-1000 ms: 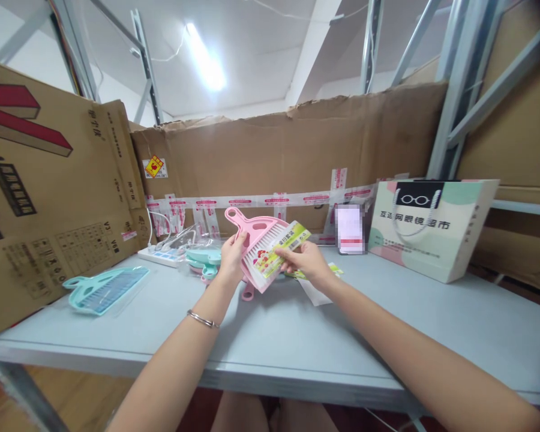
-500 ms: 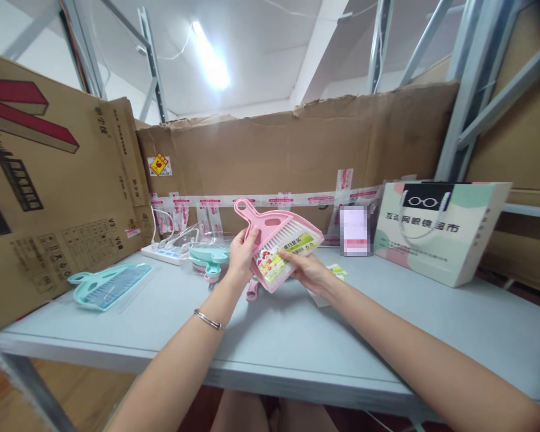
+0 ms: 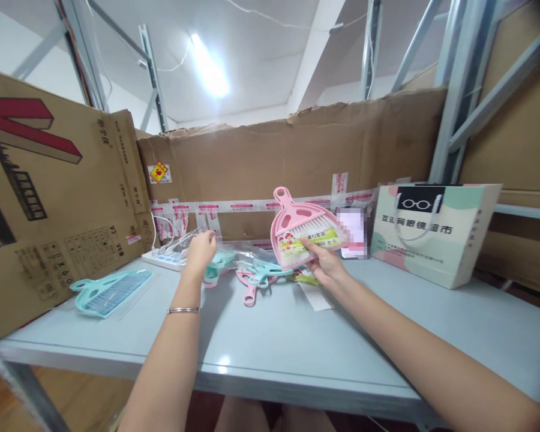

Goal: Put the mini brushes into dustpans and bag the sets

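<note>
My right hand [image 3: 327,263] grips a pink dustpan [image 3: 288,210] by its lower right side, handle up. A white-bristled brush [image 3: 312,229] is nested in it, with a printed label card [image 3: 292,242] across the bristles, under my thumb. My left hand [image 3: 201,246] is over the back left of the table, fingers pinched on a clear plastic bag [image 3: 186,239]. Between the hands, teal pieces [image 3: 263,273] lie over a pink handled piece [image 3: 249,295]. More teal pieces [image 3: 220,261] in clear plastic lie beside my left hand.
A bagged teal dustpan with brush [image 3: 110,292] lies at the left of the grey table [image 3: 252,342]. Behind are a power strip [image 3: 162,259], cardboard [image 3: 252,156] and a blurred-out upright screen [image 3: 351,231]. A paper gift bag [image 3: 427,240] stands right; label cards [image 3: 315,297] lie near my right hand.
My left hand has let go of the pink dustpan and moved left to the clear plastic. My right hand holds the set alone, now slightly further right and turned more upright.
</note>
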